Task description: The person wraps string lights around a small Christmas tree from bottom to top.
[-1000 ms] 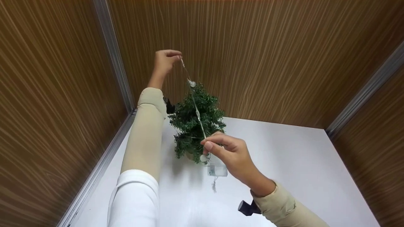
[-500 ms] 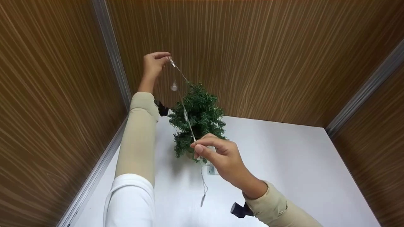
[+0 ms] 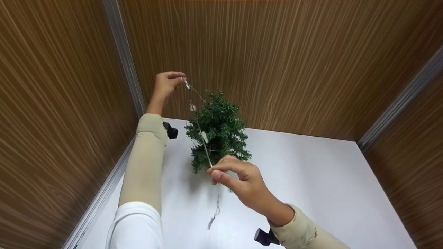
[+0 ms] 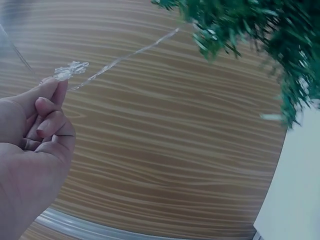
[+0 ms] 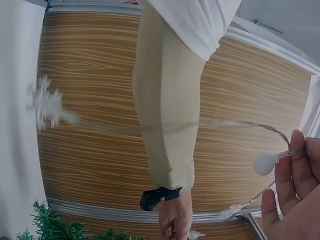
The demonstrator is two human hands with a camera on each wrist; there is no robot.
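My left hand, raised left of the top of a small green tree, pinches a clear light string between thumb and fingertips. In the left wrist view a clear snowflake-like ornament sticks up at the fingertips of that hand, and the wire runs from there to the tree. My right hand pinches the string in front of the tree's lower branches, and a loose end hangs below it. A round white bulb lies beside the fingers of my right hand in the right wrist view.
The tree stands on a white table at the foot of a brown wood-grain wall. Similar panels with metal edge strips rise at left and right. A black wrist camera sits on my right sleeve, another on my left.
My left hand has moved left and then down, away from the treetop, still pinching the string. The right hand has shifted left and slightly down, and the loose string end has swung left.
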